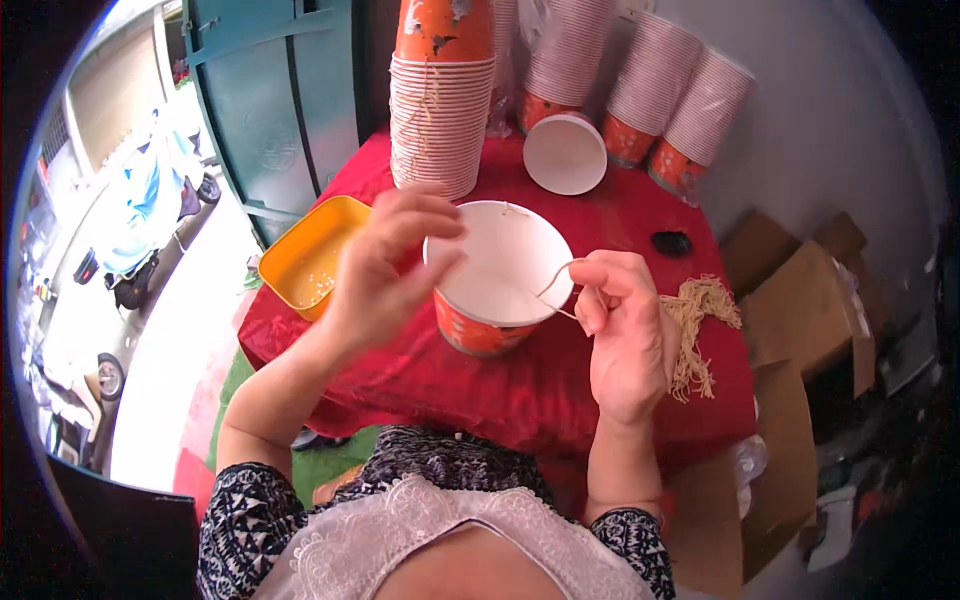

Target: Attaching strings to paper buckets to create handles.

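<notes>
A large paper bucket [480, 338], orange outside and white inside, stands on the table before me. My right hand [625, 335] is closed at its right rim, pinching a thin beige string [553, 288] between thumb and fingers. The string's loose end hangs over the bucket's mouth. My left hand [395, 260] hovers at the left rim, thumb and fingers apart, with nothing in it. Partly behind my right hand lies a bundle of cut beige strings [700, 330]. Left of my left hand sits a yellow tray [280, 265] holding small pale bits.
A tall stack of nested buckets [437, 120] rises beyond the bucket, with more stacks [655, 75] along the wall. One bucket lies tipped [565, 153] on the red tablecloth [450, 390]. A black object [671, 242] rests at right; cardboard boxes [800, 310] stand past the table edge.
</notes>
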`<state>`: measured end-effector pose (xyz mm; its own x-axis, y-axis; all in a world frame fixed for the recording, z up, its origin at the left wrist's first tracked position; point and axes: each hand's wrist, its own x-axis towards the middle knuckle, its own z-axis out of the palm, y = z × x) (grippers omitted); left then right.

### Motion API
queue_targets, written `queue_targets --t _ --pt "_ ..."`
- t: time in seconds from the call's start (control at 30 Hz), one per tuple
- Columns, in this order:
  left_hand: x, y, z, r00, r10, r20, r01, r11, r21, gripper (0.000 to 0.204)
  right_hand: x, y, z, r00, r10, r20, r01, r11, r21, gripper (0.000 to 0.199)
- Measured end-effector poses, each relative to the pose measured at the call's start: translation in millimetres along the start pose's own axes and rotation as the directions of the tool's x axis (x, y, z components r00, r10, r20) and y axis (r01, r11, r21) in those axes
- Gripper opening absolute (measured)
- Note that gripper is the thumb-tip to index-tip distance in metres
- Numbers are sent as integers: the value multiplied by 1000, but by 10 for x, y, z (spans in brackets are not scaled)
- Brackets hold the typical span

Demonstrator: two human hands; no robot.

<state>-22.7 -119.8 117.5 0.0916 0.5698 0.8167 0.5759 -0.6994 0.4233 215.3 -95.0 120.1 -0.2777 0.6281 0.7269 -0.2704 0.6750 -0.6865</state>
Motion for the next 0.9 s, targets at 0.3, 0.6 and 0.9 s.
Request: queue_targets --t 0.3,0.6,0.9 --pt "26 271 430 994 81 78 -69 987 -142 18 -97 5 63 998 -7 -58 15 990 138 59" --pt "110 441 242 920 237 312 -291 946 141 21 -272 -63 65 973 231 -20 -230 972 58 31" --pt "255 403 154 895 255 365 -349 911 221 16 -235 -9 140 982 188 -28 -189 948 -258 7"
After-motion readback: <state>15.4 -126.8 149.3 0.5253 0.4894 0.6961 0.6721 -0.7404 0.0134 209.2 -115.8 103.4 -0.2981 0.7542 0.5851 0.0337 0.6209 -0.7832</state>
